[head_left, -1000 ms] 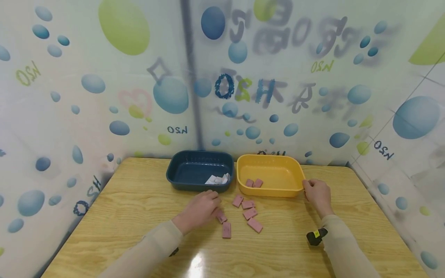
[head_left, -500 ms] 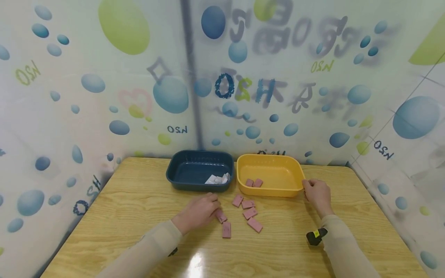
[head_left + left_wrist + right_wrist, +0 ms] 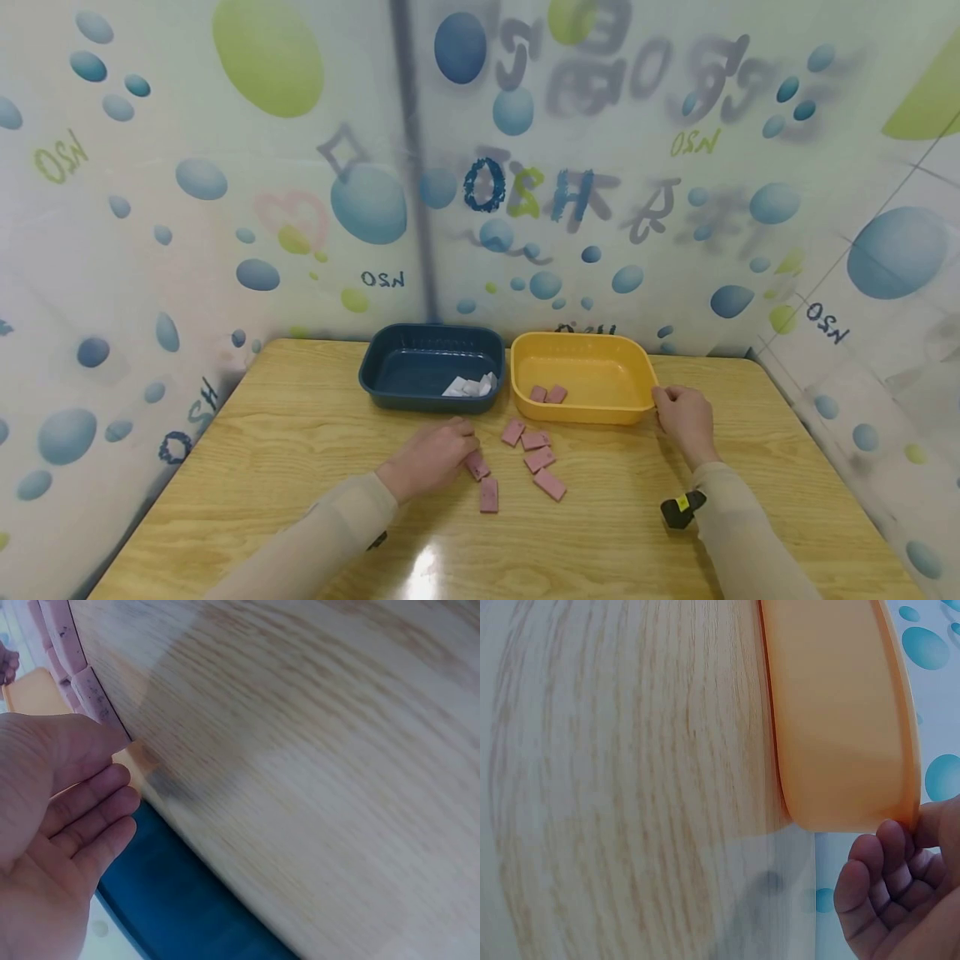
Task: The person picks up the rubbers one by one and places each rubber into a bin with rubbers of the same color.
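Observation:
My left hand [image 3: 429, 457] is at the upper end of a small flat pink block [image 3: 477, 467] on the table, with thumb and index finger together at its edge. In the left wrist view, the thumb covers the near end of this dark-marked block [image 3: 97, 701]; the other fingers are bent. My right hand [image 3: 684, 419] pinches the right front corner of the yellow bin [image 3: 577, 414] by its rim. In the right wrist view, thumb and fingers meet at the bin's corner [image 3: 855, 817]. Two pink blocks [image 3: 556, 394] lie inside the bin at its front left.
A dark blue bin [image 3: 408, 402] holding white crumpled pieces [image 3: 471, 387] stands left of the yellow one. One pink block [image 3: 489, 495] lies just below the left hand's block. Several more [image 3: 539, 459] lie before the yellow bin. A patterned curtain [image 3: 495, 250] hangs behind the table.
The left hand's fingers have lowered slightly at the end of the pink block. The right hand and both bins stay where they were.

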A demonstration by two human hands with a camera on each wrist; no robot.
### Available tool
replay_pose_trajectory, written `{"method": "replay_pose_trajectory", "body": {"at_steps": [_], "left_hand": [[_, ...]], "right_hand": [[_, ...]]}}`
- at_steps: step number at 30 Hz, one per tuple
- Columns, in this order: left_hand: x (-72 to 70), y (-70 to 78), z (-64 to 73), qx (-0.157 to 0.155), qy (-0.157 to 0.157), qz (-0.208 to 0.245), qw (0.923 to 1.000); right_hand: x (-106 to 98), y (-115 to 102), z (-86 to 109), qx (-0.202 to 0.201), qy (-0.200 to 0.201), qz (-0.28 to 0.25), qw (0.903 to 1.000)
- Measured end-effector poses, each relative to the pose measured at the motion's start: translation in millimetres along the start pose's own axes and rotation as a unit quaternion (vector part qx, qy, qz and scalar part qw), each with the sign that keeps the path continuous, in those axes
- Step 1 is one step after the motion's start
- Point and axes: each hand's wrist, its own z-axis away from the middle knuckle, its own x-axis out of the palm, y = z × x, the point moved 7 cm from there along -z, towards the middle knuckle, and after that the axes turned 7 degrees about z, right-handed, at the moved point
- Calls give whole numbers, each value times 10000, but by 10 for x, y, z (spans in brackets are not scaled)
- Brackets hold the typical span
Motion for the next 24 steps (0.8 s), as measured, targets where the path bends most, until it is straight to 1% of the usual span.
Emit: {"method": "replay_pose_trajectory", "body": {"at_steps": [8, 16, 24], "left_hand": [[4, 17, -14, 25, -152, -97, 9998], [13, -1, -11, -107, -225, -20, 9997], [25, -28, 2, -221, -182, 6, 9996]], "right_hand": [[3, 0, -11, -35, 31, 60, 10000], [-2, -8, -10, -59, 79, 112, 9999], [-1, -7, -5, -41, 17, 85, 10000]]}}
